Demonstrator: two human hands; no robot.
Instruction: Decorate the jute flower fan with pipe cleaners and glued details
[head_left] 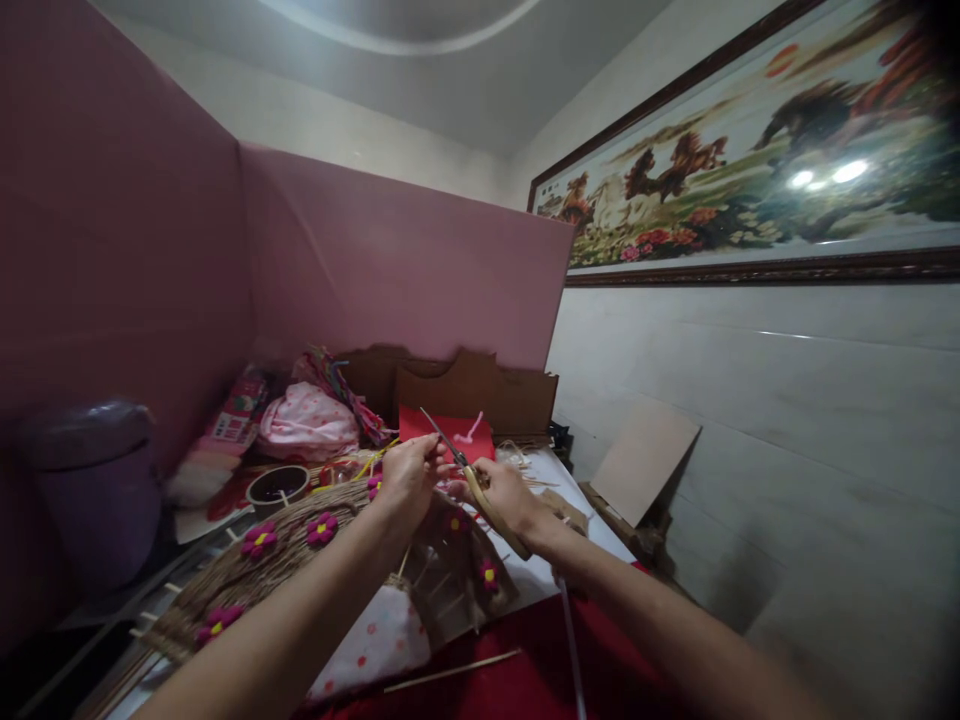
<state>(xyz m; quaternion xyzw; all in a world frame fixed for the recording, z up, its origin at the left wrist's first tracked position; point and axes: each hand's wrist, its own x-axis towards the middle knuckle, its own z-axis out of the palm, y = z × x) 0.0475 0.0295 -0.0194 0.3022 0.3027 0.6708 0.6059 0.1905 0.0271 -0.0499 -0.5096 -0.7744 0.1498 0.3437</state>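
My right hand (pixel 506 497) is closed on a pair of scissors (pixel 448 443) with yellow handles, blades pointing up and left. My left hand (pixel 409 472) is pinched right at the blades, holding something small that I cannot make out. Both hands hover over a woven straw piece (pixel 247 575) decorated with pink flowers (pixel 322 528). A thin wooden stick (pixel 454 670) lies on the red cloth (pixel 525 680) near me.
Pink partition boards (pixel 375 250) close off the left and back. A purple bin (pixel 90 480) stands at left. Pink fabric (pixel 307 422), a tape roll (pixel 277 487), red paper (pixel 450 430) and brown cardboard (pixel 480 385) crowd the back. A cardboard sheet (pixel 649 455) leans on the right wall under a framed horse picture (pixel 750 170).
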